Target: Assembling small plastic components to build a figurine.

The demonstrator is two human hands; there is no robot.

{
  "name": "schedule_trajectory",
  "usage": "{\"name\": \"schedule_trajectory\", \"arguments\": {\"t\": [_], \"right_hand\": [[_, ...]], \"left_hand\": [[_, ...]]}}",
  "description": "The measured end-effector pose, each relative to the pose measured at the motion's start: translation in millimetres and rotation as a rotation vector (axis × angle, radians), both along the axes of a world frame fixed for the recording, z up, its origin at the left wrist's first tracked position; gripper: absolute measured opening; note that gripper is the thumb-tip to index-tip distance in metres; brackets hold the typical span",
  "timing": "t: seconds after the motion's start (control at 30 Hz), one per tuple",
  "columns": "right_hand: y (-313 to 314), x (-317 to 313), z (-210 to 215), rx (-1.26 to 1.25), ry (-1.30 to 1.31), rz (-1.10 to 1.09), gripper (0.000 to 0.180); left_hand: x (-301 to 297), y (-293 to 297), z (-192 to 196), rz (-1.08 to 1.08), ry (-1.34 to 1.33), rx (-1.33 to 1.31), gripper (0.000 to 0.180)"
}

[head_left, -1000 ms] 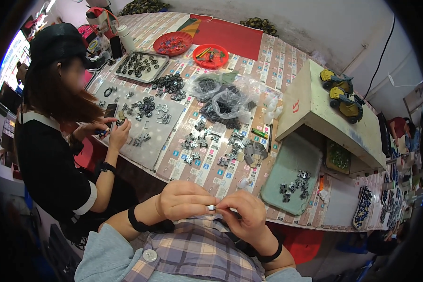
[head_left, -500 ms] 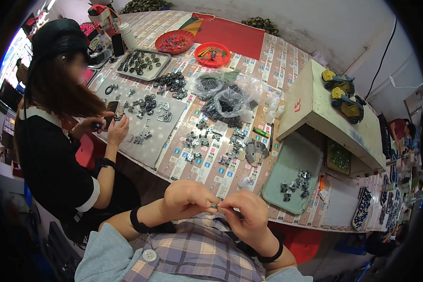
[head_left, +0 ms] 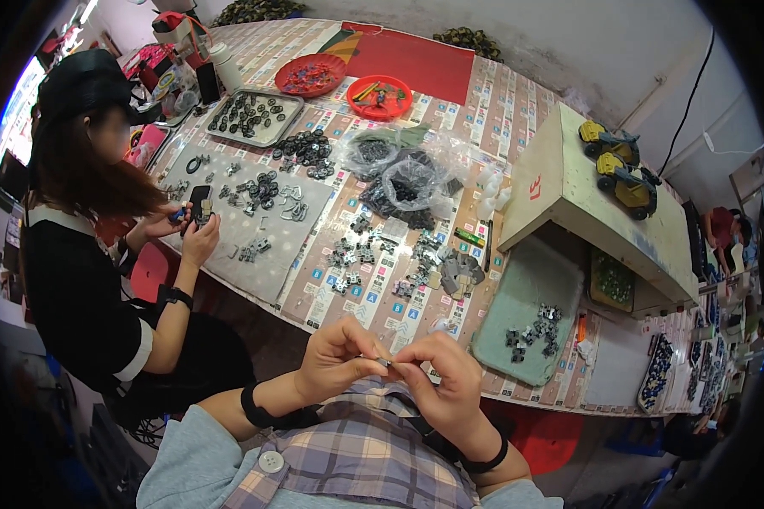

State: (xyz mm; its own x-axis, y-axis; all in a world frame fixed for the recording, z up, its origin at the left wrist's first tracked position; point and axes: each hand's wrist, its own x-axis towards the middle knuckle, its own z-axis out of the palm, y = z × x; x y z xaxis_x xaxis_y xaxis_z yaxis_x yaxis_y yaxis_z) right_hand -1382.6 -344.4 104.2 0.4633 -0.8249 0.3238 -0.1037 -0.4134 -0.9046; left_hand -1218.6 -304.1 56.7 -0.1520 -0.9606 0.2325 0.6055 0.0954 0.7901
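Observation:
Just in front of my chest, my left hand (head_left: 338,363) pinches a small grey part (head_left: 385,363) between thumb and fingertips. My right hand (head_left: 443,380) meets it from the other side, its thumb and forefinger closed on the same part. The fingers cover most of the part, so its exact kind cannot be made out. Beyond my hands, small grey plastic-looking parts (head_left: 348,254) lie in loose groups on the patterned table covering. A pile of flat grey pieces (head_left: 460,275) lies to their right. The pale green tray (head_left: 535,276) at the right holds several dark assembled pieces (head_left: 530,333).
Clear plastic bags (head_left: 407,182) of black parts stand mid-table. At the left a co-worker (head_left: 76,237) handles parts over a grey mat (head_left: 255,246) near a metal tray (head_left: 263,127) of wheels. A cream box shelf (head_left: 560,178) carries yellow toy vehicles (head_left: 626,182). Red plates (head_left: 382,112) lie farther back.
My left hand's fingers have shifted around the small part, which shows a little more now. The co-worker has leaned back leftward, with blue and yellow pieces now showing in their hands.

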Motion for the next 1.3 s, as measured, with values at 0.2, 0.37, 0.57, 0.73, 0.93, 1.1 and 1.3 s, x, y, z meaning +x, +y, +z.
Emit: {"name": "schedule_trajectory", "arguments": {"t": [0.2,0.37,0.57,0.73,0.93,1.1,1.3], "right_hand": [[-7,-3,3,0.168,-0.029,0.065,0.005],[-7,-8,-2,0.254,-0.033,0.084,0.006],[-8,-8,-7,0.798,-0.368,0.199,0.011],[-7,-10,-14,0.744,-0.336,0.150,0.011],[-7,-8,-15,0.732,-0.321,0.116,0.010],[-6,-6,-14,0.598,-0.256,0.048,0.009],[-7,-3,-13,0.308,-0.143,-0.009,0.007]], "left_hand": [[-1,-5,-1,-0.032,0.013,0.043,0.015],[-3,-7,-2,-0.063,0.024,0.087,0.014],[-7,-12,-1,-0.060,0.046,0.079,0.015],[-8,-17,3,0.052,-0.107,-0.060,0.018],[-6,-20,6,0.135,-0.271,-0.148,0.022],[-6,-21,6,0.168,-0.357,-0.201,0.023],[-3,-22,10,0.231,-0.508,-0.259,0.025]]}}
